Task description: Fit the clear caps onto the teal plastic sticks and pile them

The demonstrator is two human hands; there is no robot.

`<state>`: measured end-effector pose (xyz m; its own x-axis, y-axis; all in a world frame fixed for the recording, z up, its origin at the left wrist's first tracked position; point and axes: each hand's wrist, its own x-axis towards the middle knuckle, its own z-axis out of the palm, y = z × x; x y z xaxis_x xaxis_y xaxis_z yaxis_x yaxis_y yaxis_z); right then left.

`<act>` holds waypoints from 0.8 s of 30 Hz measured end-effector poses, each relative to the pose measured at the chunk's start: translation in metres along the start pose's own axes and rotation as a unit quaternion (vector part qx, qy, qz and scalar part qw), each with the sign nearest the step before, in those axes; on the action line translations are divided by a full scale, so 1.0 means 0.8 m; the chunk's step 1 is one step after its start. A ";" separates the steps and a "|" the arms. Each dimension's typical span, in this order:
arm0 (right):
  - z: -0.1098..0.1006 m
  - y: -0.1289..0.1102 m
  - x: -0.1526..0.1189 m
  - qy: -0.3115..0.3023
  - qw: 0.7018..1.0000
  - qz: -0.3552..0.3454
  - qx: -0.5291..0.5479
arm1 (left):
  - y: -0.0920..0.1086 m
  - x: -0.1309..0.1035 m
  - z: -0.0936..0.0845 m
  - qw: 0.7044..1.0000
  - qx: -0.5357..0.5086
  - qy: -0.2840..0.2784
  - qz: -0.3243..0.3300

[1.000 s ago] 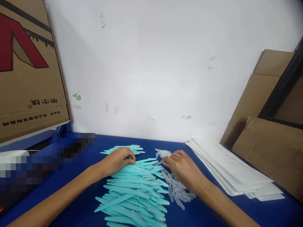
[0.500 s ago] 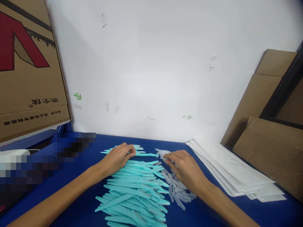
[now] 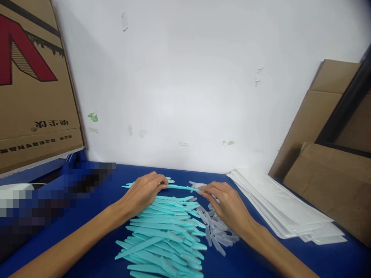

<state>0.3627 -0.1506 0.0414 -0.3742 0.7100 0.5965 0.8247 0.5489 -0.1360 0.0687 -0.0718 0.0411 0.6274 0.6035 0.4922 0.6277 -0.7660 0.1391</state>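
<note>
Between my two hands a thin turquoise strip point(image 3: 182, 187) stretches sideways. My left hand point(image 3: 149, 189) pinches its left end. The fingertips of my right hand point(image 3: 222, 197) are closed at the strip's right tip, apparently on a small translucent piece that the fingers partly hide. Below lies a large pile of turquoise strips point(image 3: 165, 231), many with translucent ends on the right. Translucent loose pieces point(image 3: 216, 231) are heaped under and beside my right hand. More turquoise strips point(image 3: 130, 184) lie behind my left hand.
Flat white bags point(image 3: 278, 204) are stacked on the blue table point(image 3: 95, 220) at the right. Cardboard point(image 3: 324, 181) leans behind them. A large printed box point(image 3: 34, 92) stands at the left, above a blurred patch. A white wall point(image 3: 179, 77) closes off the back.
My right fingertips have met the right tip of the turquoise strip, which was apart from them before. The strip now slants slightly down to the right. The whole view has shifted a little.
</note>
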 end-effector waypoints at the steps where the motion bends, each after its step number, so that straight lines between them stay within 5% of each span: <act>1: 0.000 0.000 0.000 0.000 1.000 0.001 -0.003 | 0.000 0.000 0.000 1.000 -0.002 0.003 -0.001; 15: 0.005 -0.014 -0.004 0.048 0.994 -0.031 0.091 | 0.024 -0.003 -0.004 0.992 0.016 0.060 0.109; 20: 0.004 -0.010 -0.001 -0.006 1.000 -0.020 0.016 | 0.008 0.002 -0.002 0.987 0.091 0.017 0.129; 24: 0.001 -0.004 0.001 -0.019 0.999 -0.001 -0.037 | -0.022 0.003 -0.008 0.993 0.105 -0.012 0.058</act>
<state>0.3595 -0.1515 0.0414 -0.3910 0.7257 0.5660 0.8522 0.5178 -0.0752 0.0558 -0.0580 0.0455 0.7104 0.5212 0.4729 0.6311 -0.7692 -0.1002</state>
